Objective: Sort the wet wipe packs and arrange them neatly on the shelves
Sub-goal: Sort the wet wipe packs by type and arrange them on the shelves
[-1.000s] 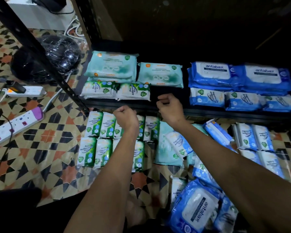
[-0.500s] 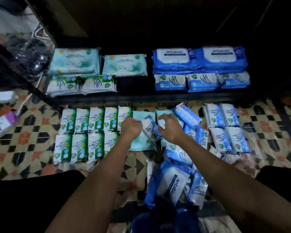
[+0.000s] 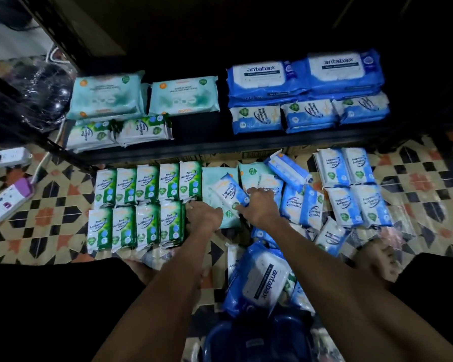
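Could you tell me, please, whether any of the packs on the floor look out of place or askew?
Yes. A small blue-and-white wipe pack lies tilted across the pale teal packs, by the right hand. To its right, more blue packs lie jumbled at angles, unlike the straight green-and-white rows at left.

Both forearms were bare to the bottom edge of the view, with no sleeve visible on either. The left hand [image 3: 205, 216] and right hand [image 3: 261, 205] carried no glove, ring or watch that could be made out. Black clothing [image 3: 50, 304] covered the legs on both sides, and a bare foot [image 3: 377, 259] showed at lower right; the light was too dim to show the fabric.
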